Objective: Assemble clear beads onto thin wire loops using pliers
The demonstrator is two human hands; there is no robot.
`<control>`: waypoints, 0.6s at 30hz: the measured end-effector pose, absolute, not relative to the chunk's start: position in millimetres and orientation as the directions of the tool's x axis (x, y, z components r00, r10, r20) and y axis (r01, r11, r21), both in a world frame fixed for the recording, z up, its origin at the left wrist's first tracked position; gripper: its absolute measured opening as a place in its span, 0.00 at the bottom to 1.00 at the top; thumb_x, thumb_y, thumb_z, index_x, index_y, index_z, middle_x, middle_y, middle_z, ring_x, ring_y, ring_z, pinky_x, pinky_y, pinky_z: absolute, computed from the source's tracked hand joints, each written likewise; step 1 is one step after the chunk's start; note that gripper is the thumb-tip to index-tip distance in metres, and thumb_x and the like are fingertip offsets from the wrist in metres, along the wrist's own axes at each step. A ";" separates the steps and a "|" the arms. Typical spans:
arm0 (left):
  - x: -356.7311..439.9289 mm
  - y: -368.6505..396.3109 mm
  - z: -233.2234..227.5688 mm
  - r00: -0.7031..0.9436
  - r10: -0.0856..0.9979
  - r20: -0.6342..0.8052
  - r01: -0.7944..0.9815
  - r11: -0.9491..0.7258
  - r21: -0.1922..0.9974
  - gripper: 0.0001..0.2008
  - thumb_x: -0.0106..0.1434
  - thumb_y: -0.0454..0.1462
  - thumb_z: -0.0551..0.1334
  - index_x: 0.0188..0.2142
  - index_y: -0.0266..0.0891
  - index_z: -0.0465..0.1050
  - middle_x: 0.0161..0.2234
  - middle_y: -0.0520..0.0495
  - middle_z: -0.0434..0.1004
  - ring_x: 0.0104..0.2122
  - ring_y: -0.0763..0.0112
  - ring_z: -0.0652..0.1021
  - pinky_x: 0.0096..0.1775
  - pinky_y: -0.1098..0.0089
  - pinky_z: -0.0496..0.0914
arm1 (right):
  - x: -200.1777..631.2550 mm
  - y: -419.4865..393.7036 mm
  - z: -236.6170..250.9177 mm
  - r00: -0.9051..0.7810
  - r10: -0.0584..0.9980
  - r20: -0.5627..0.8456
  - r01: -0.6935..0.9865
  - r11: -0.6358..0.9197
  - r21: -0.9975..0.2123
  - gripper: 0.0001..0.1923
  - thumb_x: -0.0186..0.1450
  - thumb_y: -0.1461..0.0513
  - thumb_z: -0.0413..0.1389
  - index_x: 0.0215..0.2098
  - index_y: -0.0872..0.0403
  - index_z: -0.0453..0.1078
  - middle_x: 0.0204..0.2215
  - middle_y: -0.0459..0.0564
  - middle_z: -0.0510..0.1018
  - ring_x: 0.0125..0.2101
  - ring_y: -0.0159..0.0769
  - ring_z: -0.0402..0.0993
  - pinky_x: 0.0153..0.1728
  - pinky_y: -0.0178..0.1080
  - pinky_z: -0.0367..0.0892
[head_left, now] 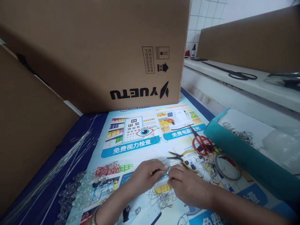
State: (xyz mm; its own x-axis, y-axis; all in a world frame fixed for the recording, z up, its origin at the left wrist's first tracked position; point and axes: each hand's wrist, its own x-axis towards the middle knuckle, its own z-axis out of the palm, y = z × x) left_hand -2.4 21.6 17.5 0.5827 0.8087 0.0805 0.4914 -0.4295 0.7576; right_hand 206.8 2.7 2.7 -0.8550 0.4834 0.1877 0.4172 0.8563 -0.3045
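Observation:
My left hand and my right hand meet low in the middle of the head view, thumbs and fingertips pinched close together. Between the fingertips shows a small bit of thin wire, mostly hidden by the fingers. Tangled loops of wire lie on the printed sheet just below. Right behind my right hand rest yellow-handled pliers, jaws pointing left. Red-handled scissors lie farther back, near a round wire coil. Left of my left forearm spreads a pile of clear beads.
A large cardboard box stands across the back, with another cardboard panel at left. Long thin wire strands lie on the blue surface. At right sits a teal box holding wire pieces; black scissors lie on a white ledge.

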 end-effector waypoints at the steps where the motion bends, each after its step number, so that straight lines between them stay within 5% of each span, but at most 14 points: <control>1: -1.9 21.5 16.7 0.575 0.814 0.083 0.496 -0.427 0.756 0.07 0.63 0.31 0.55 0.31 0.38 0.71 0.29 0.51 0.73 0.31 0.74 0.72 0.34 0.75 0.63 | 206.7 2.8 3.0 -0.854 0.483 0.193 0.415 0.857 -0.306 0.08 0.59 0.70 0.49 0.35 0.59 0.67 0.36 0.53 0.68 0.40 0.39 0.60 0.44 0.40 0.60; 18: -0.9 17.7 12.2 0.636 0.761 0.129 0.521 -0.547 0.655 0.09 0.60 0.27 0.54 0.26 0.37 0.67 0.25 0.52 0.70 0.28 0.74 0.70 0.31 0.75 0.61 | 205.9 2.9 3.7 -0.838 0.497 0.226 0.426 0.854 -0.299 0.08 0.59 0.71 0.48 0.33 0.58 0.67 0.34 0.53 0.68 0.39 0.39 0.60 0.43 0.40 0.60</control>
State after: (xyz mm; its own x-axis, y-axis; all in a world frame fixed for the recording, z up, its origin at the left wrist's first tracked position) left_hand -0.9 17.7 12.2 0.6363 0.7606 0.1289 0.5211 -0.5470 0.6552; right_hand 205.9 2.9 3.7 -0.8376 0.4973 0.2260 0.4262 0.8538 -0.2989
